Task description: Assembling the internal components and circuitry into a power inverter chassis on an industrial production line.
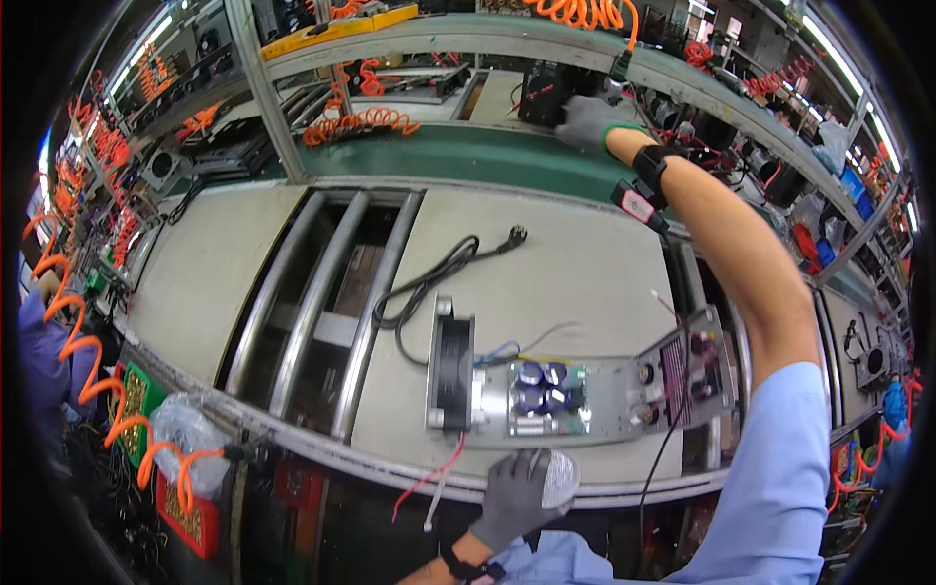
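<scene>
My right hand (593, 124), in a grey glove, reaches far over to the green belt. Its fingers are at the right side of a black box-shaped part (544, 96); blur hides whether they grip it. Low at the bench's front edge, my gloved left hand (515, 495) is closed around a shiny whitish rounded thing (560, 479), whose kind I cannot make out. Just beyond it lies an open metal chassis (612, 390) carrying a circuit board (549, 398) with large dark capacitors. A black rectangular part (451, 375) stands at the chassis's left end, with red and white wires hanging down.
A black power cord (429, 278) lies coiled on the pale board (575, 253). Metal rollers (314, 302) run to the left. A steel post (263, 93) and shelf rail stand beyond. Orange coiled hoses (97, 370) hang at left, near a red bin (185, 522) and plastic bag (190, 439).
</scene>
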`<state>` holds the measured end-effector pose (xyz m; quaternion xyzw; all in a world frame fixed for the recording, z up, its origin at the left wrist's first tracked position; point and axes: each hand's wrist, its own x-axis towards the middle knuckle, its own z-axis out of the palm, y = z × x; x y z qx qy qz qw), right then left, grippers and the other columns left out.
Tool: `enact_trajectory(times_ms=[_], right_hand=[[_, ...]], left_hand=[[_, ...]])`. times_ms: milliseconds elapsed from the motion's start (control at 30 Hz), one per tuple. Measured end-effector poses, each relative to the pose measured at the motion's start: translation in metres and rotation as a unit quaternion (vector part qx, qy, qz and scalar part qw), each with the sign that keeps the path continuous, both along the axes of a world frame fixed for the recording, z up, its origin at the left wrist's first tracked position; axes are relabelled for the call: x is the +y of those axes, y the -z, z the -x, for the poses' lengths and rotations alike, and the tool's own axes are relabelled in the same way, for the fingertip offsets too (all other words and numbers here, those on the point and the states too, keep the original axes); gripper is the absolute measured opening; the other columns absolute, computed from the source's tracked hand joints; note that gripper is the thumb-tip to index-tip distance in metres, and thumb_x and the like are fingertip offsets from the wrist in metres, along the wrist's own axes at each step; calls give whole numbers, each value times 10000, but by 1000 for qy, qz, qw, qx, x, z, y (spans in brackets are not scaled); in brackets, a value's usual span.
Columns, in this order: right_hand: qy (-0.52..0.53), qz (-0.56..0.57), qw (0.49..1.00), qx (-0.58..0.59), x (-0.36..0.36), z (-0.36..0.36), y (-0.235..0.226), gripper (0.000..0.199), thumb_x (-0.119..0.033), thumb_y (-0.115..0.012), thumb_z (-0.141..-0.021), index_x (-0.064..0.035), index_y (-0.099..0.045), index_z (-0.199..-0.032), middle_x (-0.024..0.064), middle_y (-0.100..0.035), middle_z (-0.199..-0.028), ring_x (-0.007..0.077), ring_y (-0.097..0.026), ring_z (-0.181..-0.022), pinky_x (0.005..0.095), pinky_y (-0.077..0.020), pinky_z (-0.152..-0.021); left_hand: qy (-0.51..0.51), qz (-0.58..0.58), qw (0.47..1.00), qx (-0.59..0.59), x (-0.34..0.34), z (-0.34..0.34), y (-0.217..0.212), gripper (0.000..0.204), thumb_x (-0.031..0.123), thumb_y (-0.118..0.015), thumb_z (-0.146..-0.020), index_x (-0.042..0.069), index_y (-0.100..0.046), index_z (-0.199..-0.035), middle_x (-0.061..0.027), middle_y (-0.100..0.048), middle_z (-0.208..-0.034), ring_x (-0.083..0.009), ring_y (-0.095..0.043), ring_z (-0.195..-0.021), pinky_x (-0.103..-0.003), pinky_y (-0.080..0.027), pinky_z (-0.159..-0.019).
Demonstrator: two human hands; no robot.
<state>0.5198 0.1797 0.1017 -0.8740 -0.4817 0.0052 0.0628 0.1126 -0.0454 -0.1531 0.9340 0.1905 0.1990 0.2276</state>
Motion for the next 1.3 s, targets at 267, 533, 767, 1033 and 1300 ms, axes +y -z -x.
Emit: enact_trajectory(times_ms=[267,533,767,1033,1300], right_hand=[[-216,279,936,18,-86,127,67,274,-243,-657,-744,-26,-728,-897,201,-708,-871,356,-670,-770,455,-515,-715],[-283,249,926,-6,-95,136,190,301,-285,-677,-748,-57,-730,-938,206,-698,-972,367,-659,-863,461,-511,-767],[-245,203,947,-38,-113,79,213,190,-192,-680,-635,-34,-729,-728,220,-672,-756,377,-657,-682,442,-522,-660],[-130,170,971,-104,-131,130,126,230,-249,-693,-714,-51,-750,-818,213,-712,-864,356,-701,-785,451,-551,-711],[-190,51,965,174,-208,208,93,334,-307,-644,-813,5,-732,-893,191,-685,-721,258,-664,-637,394,-520,-652]], left_hand=[[-74,-28,991,-105,-5,72,-21,804,463,-847,-591,43,-534,-1201,-168,-543,-1120,-362,-523,-1028,-488,-423,-897],[-435,-130,891,14,4,304,-32,769,287,-842,-587,44,-500,-1231,-185,-530,-1111,-406,-492,-1075,-509,-418,-932],[-702,-210,677,67,8,489,-21,777,420,-839,-652,57,-525,-1264,-196,-588,-1168,-400,-532,-1107,-501,-412,-968],[-773,-74,623,95,80,572,1,745,462,-799,-685,94,-544,-1281,-190,-619,-1220,-376,-579,-1152,-477,-453,-1001],[-793,-80,587,144,153,616,45,923,621,-720,-748,100,-415,-1446,-269,-508,-1363,-469,-499,-1247,-538,-448,-1000]])
